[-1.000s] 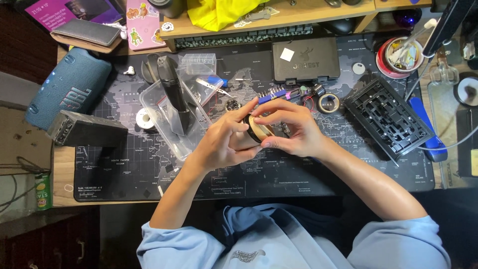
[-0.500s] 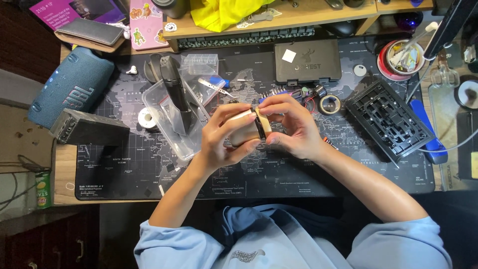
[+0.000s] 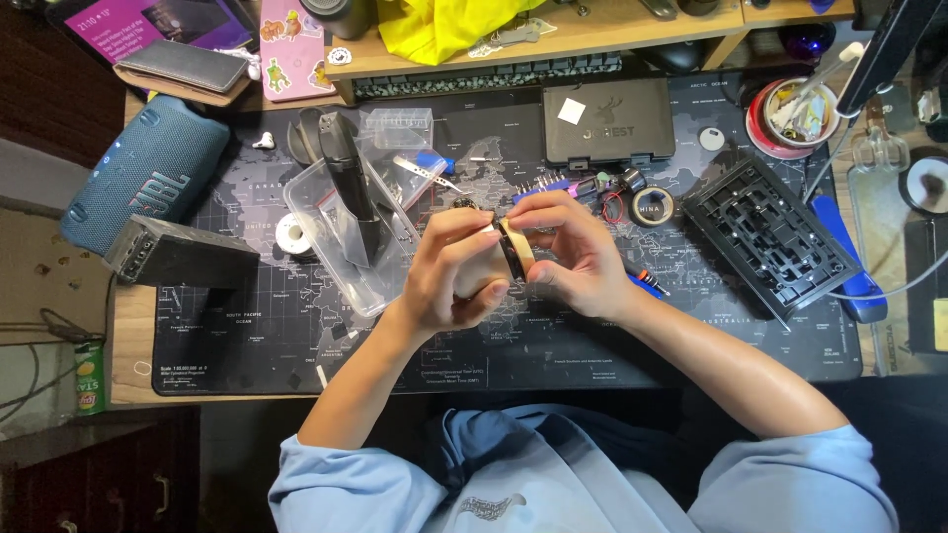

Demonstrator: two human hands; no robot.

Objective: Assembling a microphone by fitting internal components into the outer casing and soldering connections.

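While both hands are working it above the desk mat (image 3: 296, 345), the small beige round device (image 3: 486, 271) with its dark ring face is sitting clear of the surface, roughly mid-mat, tilted on edge toward the right hand. Left hand (image 3: 449, 271) is cupping the body, fingers curled round it and thumb pressing on top. Right hand (image 3: 573, 252) is pinching the rim, fingertips pressed close together on the dark edge; exactly which part they're gripping, I can't tell.

Risks as I'm reading it:
- Grip is living on a thin rim. If the fingertips are prying or twisting, a slip is sending the piece down onto the mat or off the near edge into the lap.
- If a cover is coming loose, it could be popping free suddenly; anything small inside is getting lost among the clutter.
- Clear plastic box (image 3: 346, 237) holding a dark tool is lying just beside the left wrist; an elbow jerk is knocking it.
- Small screwdriver (image 3: 647, 279) and tape roll (image 3: 652, 205) are sitting close by the right hand, and the black keyboard frame (image 3: 770, 237) farther right, all within reach of a sudden sweep.
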